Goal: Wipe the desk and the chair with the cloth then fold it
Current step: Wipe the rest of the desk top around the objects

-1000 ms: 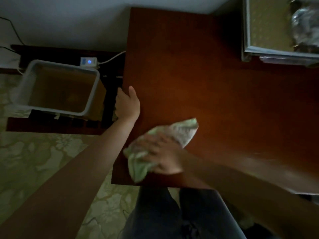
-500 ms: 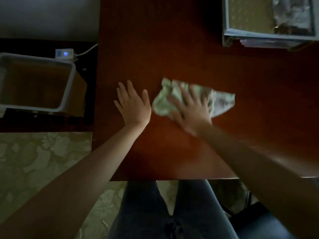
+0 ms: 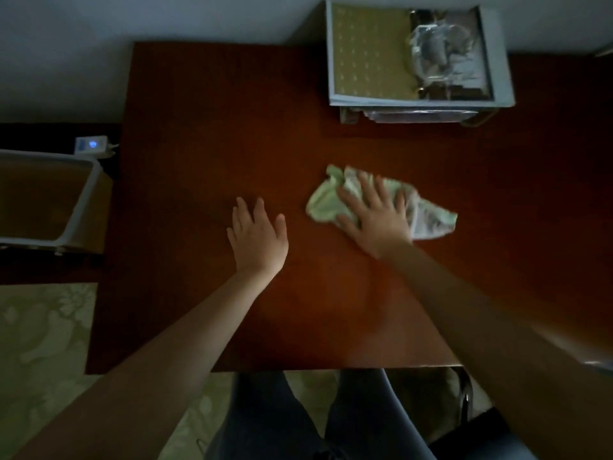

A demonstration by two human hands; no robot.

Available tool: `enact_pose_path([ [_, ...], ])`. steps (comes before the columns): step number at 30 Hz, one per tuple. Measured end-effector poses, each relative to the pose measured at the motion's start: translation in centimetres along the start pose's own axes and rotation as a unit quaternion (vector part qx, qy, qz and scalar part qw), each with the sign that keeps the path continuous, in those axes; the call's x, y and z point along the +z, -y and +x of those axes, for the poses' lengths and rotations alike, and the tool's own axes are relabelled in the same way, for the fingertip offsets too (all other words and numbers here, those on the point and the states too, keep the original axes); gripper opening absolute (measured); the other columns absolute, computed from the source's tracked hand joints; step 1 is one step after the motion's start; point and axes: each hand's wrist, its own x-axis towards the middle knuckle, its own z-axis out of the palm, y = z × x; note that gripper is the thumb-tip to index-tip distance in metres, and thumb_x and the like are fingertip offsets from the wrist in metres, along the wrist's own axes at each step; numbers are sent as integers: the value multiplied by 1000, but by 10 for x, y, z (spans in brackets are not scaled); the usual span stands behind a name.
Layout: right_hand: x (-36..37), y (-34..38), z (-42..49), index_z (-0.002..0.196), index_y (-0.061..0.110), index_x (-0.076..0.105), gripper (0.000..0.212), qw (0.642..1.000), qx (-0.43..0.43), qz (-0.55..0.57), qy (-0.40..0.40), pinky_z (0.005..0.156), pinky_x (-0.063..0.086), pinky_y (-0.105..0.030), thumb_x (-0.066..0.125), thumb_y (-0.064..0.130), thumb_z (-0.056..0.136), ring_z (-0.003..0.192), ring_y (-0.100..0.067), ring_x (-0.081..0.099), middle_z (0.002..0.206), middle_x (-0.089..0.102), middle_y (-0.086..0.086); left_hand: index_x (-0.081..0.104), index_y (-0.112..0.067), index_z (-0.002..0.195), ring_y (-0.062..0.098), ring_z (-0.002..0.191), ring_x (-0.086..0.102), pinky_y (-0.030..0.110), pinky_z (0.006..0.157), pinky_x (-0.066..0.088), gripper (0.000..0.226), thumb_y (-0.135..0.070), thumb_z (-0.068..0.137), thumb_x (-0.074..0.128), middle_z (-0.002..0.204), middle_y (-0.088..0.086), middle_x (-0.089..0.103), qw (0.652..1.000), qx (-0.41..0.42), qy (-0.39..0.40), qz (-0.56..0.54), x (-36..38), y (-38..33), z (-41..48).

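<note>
Pressing down with fingers spread straight, the right hand pins the crumpled green cloth flat near the middle of the desk, while the left hand lies palm-down, fingers extended, on bare wood beside it, apart from the cloth.

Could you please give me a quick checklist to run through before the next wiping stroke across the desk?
1. Right hand flat on the crumpled pale green cloth, fingers spread: ok.
2. Cloth lying on the reddish-brown wooden desk: ok.
3. Left hand flat on the desk, apart from the cloth: ok.
4. Gap between cloth and the pale blue paper tray: ok.
5. Cloth spread for full contact: not ok, bunched.
6. Dark chair wiped: cannot tell.
</note>
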Motion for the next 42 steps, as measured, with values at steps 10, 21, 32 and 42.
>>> enact_pose_path([
  [10, -16, -86, -38, 146, 48, 3, 56, 995, -57, -14, 75, 110, -6, -59, 19, 62, 94, 144, -25, -17, 158, -15, 3, 16, -18, 150, 29, 145, 3, 50, 115, 11, 59, -42, 99, 34, 158, 14, 3, 998, -51, 16, 27, 52, -84, -41],
  [21, 6, -183, -165, 142, 44, 27, 59, 993, -70, -39, 91, 114, 9, -57, 28, 67, 88, 144, -28, 15, 156, 5, 2, 2, -18, 152, 39, 143, 1, 51, 113, 20, 72, -44, 96, 41, 156, 18, -5, 985, -147, 87, 34, 50, -140, -27],
  [32, -73, -279, 18, 145, 49, 8, 62, 989, 82, 74, 96, 111, -2, -61, 31, 66, 90, 144, -26, -14, 158, -12, 5, 30, -13, 144, 38, 122, 46, 50, 101, 40, 54, -35, 96, 42, 140, 18, 41, 976, -192, 34, -94, 26, -146, 39],
  [42, -132, -269, 124, 124, 8, 54, 31, 738, 311, 590, -104, 70, 48, -24, 40, 16, 98, 92, -22, 57, 121, 58, -14, 43, -14, 137, 25, 119, 52, 46, 104, 37, 48, -42, 102, 26, 124, 7, 57, 754, -301, -34, -583, -36, -194, 140],
])
